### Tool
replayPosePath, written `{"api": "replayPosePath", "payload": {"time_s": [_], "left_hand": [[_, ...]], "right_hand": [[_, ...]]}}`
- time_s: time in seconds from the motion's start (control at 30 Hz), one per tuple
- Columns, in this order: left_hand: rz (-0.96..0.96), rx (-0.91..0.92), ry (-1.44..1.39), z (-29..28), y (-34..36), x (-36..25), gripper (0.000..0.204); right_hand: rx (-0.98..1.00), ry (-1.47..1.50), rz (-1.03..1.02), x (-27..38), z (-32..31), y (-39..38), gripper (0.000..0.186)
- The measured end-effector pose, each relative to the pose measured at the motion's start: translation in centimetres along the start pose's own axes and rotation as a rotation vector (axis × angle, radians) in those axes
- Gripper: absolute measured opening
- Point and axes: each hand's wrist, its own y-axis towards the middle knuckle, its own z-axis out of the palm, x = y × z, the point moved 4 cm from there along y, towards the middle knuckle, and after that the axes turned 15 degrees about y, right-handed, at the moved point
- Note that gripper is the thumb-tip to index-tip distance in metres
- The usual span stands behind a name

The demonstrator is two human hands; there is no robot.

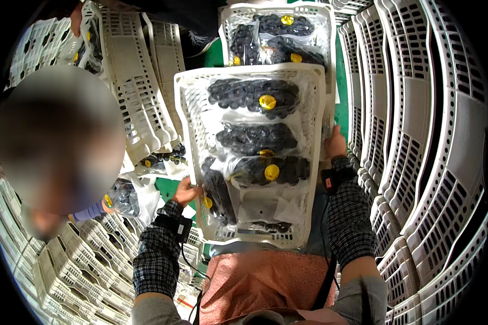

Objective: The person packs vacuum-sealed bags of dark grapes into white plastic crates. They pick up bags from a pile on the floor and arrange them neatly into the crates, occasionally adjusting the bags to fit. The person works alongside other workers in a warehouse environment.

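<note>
A white plastic crate [315, 141] is held in front of my body, gripped at its two long sides. My left hand [187, 192] is closed on the left rim, near the lower half. Higher up on the right side, my right hand [336, 143] grips the crate, its fingers partly hidden by the wall. Inside, on white liner, lie several clear bags of dark grapes [255, 136] with round yellow stickers. One bag of grapes [218, 189] lies lengthwise by the left wall. Bare liner [257, 208] shows in the lower right part.
Beyond mine, another white crate [222, 38] holds bagged grapes. Tall stacks of white crates [406, 130] line the right; more crates [81, 265] fill the lower left. A co-worker's sleeve [89, 211] is at left, beside a bag of grapes [123, 196]. Green floor [341, 111] shows between.
</note>
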Motion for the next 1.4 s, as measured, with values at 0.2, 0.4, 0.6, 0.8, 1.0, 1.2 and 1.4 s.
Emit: {"api": "replayPosePath", "payload": {"time_s": [0.2, 0.4, 0.6, 0.8, 1.0, 1.2, 1.4], "left_hand": [[-0.047, 0.075, -0.034, 0.9, -2.8, 3.2, 0.033], [0.009, 0.037, 0.088, 1.6, -2.0, 2.7, 0.037], [-0.005, 0.031, 0.176, 1.2, -6.9, -1.5, 0.042], [0.428, -0.036, 0.295, 0.1, -6.0, -11.8, 0.043], [0.376, -0.132, 0.281, -1.2, 5.4, -19.4, 0.04], [0.284, -0.231, 0.488, -2.0, 11.8, -20.5, 0.05], [0.333, -0.531, 0.189, -0.6, 5.0, -18.4, 0.093]], "right_hand": [[-0.05, 0.502, 0.232, -3.0, 2.6, -11.6, 0.033], [-0.135, 0.49, 0.123, 3.2, 2.1, -19.4, 0.024], [-0.33, 0.794, 0.25, 6.4, -1.0, -19.7, 0.025], [-0.48, 0.87, 0.06, 9.5, -8.7, -18.2, 0.011], [-0.649, 1.013, -0.073, 8.0, -10.2, -5.0, 0.011], [-0.506, 1.08, -0.055, 5.4, -8.4, 1.5, 0.005], [-0.471, 0.28, 0.094, 6.9, -10.8, 1.7, 0.049]]}}
